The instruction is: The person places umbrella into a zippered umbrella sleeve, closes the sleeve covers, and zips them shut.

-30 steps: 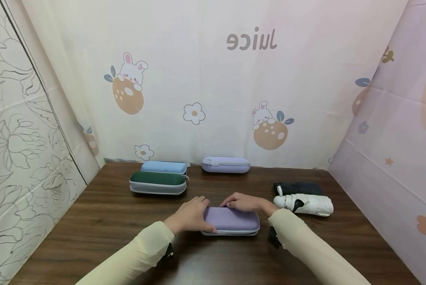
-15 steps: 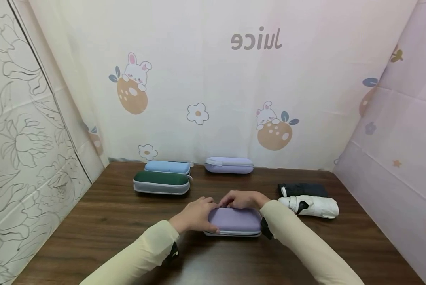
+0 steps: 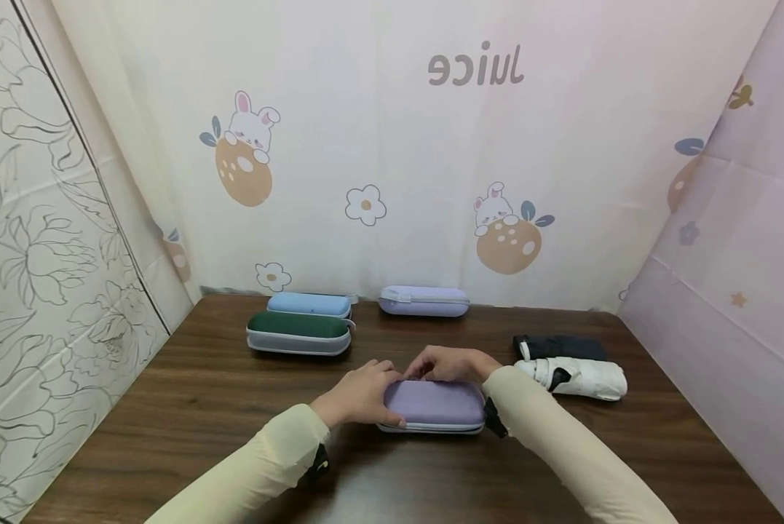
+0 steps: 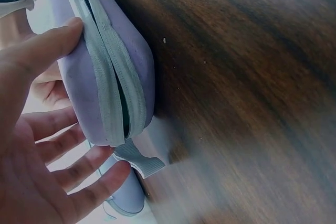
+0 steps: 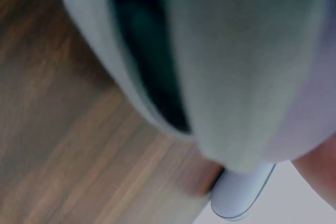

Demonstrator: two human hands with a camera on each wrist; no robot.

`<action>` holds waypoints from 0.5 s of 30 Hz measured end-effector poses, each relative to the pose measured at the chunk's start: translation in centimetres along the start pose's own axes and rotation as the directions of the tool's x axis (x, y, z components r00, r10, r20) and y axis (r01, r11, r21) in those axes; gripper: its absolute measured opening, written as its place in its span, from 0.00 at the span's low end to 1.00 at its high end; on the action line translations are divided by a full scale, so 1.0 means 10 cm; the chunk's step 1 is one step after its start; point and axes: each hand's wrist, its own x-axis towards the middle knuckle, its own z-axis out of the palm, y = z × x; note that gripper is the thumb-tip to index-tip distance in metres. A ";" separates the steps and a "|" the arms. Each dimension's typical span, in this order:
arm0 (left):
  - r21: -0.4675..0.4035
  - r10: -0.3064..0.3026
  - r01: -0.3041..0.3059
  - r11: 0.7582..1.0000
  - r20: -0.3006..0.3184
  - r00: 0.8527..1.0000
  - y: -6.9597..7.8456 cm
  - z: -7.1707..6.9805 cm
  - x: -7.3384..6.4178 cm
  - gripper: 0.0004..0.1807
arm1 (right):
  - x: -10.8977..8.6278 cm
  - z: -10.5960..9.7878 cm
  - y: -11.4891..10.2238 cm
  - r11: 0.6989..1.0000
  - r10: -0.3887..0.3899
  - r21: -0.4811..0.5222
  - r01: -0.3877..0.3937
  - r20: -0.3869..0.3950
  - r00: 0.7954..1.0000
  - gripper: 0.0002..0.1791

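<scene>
A purple zip case (image 3: 434,402) lies on the table, its pale zipper parted along the side, a dark gap showing in both wrist views. My left hand (image 3: 360,393) holds its left end: the thumb (image 4: 71,35) presses on the lid, and the other fingers spread behind the end. A grey fabric loop (image 4: 140,161) sticks out near those fingers. At the back edge my right hand (image 3: 447,364) curls down, thumb and finger pinched together where the zipper runs. What they pinch is too small to see.
Behind on the left stand a green and grey case (image 3: 298,335) and a light blue case (image 3: 309,303). A lavender case (image 3: 424,301) sits by the curtain. On the right lie a white folded umbrella (image 3: 591,378) and a black folded item (image 3: 568,348).
My right hand has shifted left along the back edge of the purple case, its forearm drawing in closer. The left hand keeps its hold, and the case has barely moved.
</scene>
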 end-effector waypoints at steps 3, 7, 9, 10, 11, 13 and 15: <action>-0.009 -0.001 0.001 1.000 0.009 1.000 0.00 0.00 0.00 0.37 | -0.01 -0.01 0.03 1.000 -0.025 0.005 0.025 0.021 0.999 0.20; -0.015 0.001 -0.001 1.000 0.016 1.000 0.00 0.01 -0.01 0.37 | -0.01 -0.02 0.05 1.000 -0.021 0.011 0.020 0.050 0.999 0.18; -0.016 0.003 -0.003 1.000 0.015 1.000 0.00 0.01 -0.01 0.37 | -0.01 -0.03 0.05 1.000 -0.019 -0.020 0.020 0.056 0.998 0.18; -0.016 0.004 -0.003 1.000 0.015 1.000 0.00 0.01 -0.01 0.37 | -0.01 -0.03 0.05 0.999 -0.017 -0.037 0.019 0.053 0.998 0.18; -0.014 0.004 -0.003 1.000 0.015 1.000 0.00 0.01 -0.01 0.37 | -0.01 -0.04 0.06 0.998 -0.010 -0.054 0.013 0.049 0.999 0.17; -0.016 0.003 -0.003 1.000 0.015 1.000 -0.01 0.01 -0.01 0.37 | -0.02 -0.05 0.06 0.995 -0.002 -0.101 0.006 0.034 0.999 0.14; -0.015 0.000 0.001 1.000 0.018 1.000 -0.01 0.00 -0.01 0.37 | -0.02 -0.05 0.08 0.991 0.001 -0.137 0.002 0.018 1.000 0.11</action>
